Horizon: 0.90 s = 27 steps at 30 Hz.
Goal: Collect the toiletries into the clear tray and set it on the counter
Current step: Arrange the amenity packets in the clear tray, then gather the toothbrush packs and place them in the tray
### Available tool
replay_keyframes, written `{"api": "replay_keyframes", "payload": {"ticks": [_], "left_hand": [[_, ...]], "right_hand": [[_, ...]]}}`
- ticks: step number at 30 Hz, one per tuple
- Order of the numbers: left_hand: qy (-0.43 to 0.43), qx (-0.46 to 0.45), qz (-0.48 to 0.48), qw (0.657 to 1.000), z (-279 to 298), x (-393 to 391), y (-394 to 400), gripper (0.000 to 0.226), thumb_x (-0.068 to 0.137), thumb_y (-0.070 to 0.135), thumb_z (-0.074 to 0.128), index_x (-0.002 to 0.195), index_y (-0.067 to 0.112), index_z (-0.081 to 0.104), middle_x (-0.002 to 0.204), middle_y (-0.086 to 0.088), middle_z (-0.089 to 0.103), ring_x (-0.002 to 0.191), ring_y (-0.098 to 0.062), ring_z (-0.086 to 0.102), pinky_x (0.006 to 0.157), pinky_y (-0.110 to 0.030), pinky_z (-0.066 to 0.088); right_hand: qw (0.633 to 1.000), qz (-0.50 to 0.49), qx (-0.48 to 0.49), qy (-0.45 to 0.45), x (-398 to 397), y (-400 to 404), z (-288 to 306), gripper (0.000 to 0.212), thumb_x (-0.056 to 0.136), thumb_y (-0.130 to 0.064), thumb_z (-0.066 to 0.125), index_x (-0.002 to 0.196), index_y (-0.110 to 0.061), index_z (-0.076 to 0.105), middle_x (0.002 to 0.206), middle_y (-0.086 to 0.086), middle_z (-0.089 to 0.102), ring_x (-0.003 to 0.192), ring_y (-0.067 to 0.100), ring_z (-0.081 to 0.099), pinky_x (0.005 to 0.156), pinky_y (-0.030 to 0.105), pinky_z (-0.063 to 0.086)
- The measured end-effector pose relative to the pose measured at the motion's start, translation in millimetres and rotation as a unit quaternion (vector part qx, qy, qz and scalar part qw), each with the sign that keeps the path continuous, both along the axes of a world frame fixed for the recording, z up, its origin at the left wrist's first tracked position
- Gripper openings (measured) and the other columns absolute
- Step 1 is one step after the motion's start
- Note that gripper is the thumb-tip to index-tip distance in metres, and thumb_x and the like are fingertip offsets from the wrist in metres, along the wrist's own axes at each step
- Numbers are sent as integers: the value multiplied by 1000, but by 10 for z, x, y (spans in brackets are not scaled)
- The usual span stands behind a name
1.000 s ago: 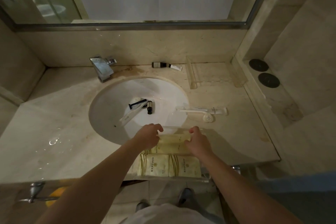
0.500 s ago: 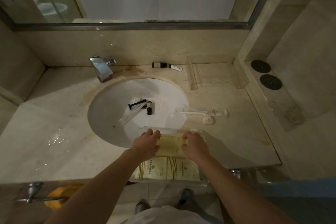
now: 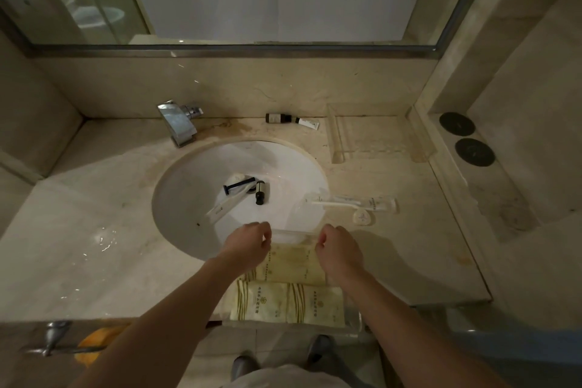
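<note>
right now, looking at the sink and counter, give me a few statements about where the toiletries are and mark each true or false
1. A black razor lies inside the sink basin. True.
2. The small dark bottle in the basin stands upright. False: it lies on its side near the drain.
3. The yellow packets sit in the clear tray at the front edge of the counter. True.
4. The dark bottle by the back wall is left of the faucet. False: it lies to the right of it.
5. The left hand and right hand are both at the tray's far rim. True.
</note>
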<state>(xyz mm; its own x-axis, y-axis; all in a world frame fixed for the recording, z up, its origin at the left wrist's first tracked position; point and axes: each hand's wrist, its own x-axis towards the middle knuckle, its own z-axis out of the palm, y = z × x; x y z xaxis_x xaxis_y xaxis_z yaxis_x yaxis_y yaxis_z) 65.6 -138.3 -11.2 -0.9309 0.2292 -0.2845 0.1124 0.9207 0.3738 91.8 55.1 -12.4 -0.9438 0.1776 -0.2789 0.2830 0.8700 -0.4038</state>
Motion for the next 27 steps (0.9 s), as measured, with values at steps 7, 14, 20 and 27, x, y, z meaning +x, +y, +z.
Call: {"api": "replay_keyframes", "payload": {"ticks": [7, 14, 20, 27], "left_hand": [[42, 86, 161, 982, 145, -279, -124, 14, 91, 15, 49, 98, 16, 61, 77, 3, 62, 67, -11, 57, 62, -29, 51], [28, 83, 275, 957, -63, -611, -453, 20, 86, 14, 55, 105, 11, 62, 109, -10, 61, 95, -28, 59, 80, -33, 45], [-56, 40, 318, 945, -390, -919, -665, 31, 87, 15, 56, 117, 7, 59, 123, -16, 50, 103, -34, 58, 86, -34, 45], [-128, 24, 313, 941, -835, -1180, -750, 38, 88, 18, 57, 124, 6, 56, 134, -17, 44, 116, -35, 53, 99, -34, 41]], "right_hand": [[998, -6, -27, 48, -253, 77, 122, 9, 86, -15, 51, 79, -21, 53, 86, 1, 59, 72, 19, 55, 58, 28, 42], [1000, 12, 12, 26, -611, 160, 69, 23, 87, -18, 55, 109, -24, 56, 115, 1, 50, 99, 22, 55, 68, 29, 41], [994, 62, 83, 45, -873, 204, -159, 43, 80, -15, 63, 122, -22, 56, 118, 5, 50, 110, 25, 48, 80, 35, 49], [979, 100, 152, 93, -1024, 127, -405, 35, 61, -5, 76, 94, -15, 70, 93, 8, 59, 86, 30, 55, 67, 39, 48]]}}
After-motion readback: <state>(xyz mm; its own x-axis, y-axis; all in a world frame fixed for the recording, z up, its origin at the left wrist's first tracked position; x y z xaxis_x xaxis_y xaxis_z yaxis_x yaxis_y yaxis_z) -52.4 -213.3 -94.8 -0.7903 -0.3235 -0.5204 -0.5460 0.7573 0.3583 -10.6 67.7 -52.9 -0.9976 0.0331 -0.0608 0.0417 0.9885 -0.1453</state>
